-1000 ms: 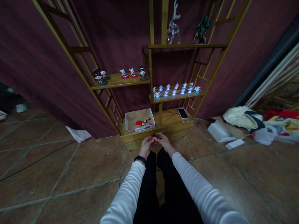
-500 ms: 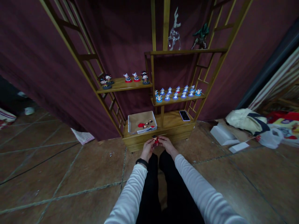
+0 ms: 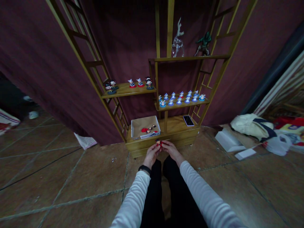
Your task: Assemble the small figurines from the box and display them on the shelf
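Between my two hands is a small figurine (image 3: 158,142) in red with a dark top, held in front of the shelf's base. My left hand (image 3: 152,153) grips it from the left with closed fingers. From the other side my right hand (image 3: 170,148) pinches it, fingers partly hidden. Just beyond the hands, an open cardboard box (image 3: 140,124) sits on the lowest shelf, with several small figurine pieces (image 3: 149,129) and red parts inside.
The wooden display shelf (image 3: 133,91) carries several figurines on its left and right tiers. A glass deer (image 3: 178,42) and a green figure (image 3: 204,43) stand higher up. A phone (image 3: 188,120) lies at lower right. Bags (image 3: 251,125) and white boxes (image 3: 229,140) lie on the floor.
The view has tilted up slightly, so the shelf and box appear lower. Both hands stay on the figurine, with little visible change in their grip.
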The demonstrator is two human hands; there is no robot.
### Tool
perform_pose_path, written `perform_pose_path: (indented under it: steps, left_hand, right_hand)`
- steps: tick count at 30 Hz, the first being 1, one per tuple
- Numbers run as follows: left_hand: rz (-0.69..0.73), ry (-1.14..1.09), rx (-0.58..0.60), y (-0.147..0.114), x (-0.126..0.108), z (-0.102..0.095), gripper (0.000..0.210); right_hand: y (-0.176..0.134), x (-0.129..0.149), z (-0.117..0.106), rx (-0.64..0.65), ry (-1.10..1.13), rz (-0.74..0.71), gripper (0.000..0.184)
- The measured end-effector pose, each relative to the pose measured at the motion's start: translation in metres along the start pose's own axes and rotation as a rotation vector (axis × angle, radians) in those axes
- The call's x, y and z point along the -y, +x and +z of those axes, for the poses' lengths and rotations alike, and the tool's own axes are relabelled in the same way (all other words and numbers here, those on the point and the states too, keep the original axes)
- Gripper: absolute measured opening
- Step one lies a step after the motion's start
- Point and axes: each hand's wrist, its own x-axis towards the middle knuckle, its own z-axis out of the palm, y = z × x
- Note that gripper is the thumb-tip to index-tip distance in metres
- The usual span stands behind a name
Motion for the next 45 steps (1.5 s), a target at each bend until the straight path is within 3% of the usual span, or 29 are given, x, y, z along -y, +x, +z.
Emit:
perform_pose_path:
  steps: [18,30,45]
  left_hand:
    - [0.049,0.131,-0.110,-0.001,0.001,0.007,0.034]
    - [-0.040,0.149,-0.055,-0.003,-0.004,0.010,0.038]
    - [-0.142,0.154,0.022,0.002,-0.004,0.005,0.043]
  right_hand:
    - [0.004,-0.003,-0.003,0.009,-0.054,0.074,0.034]
    - [0.006,-0.004,0.001,-0.024,-0.102,0.048,0.042]
    - [0.011,-0.011,-0.004,-0.055,-0.153,-0.038,0.038]
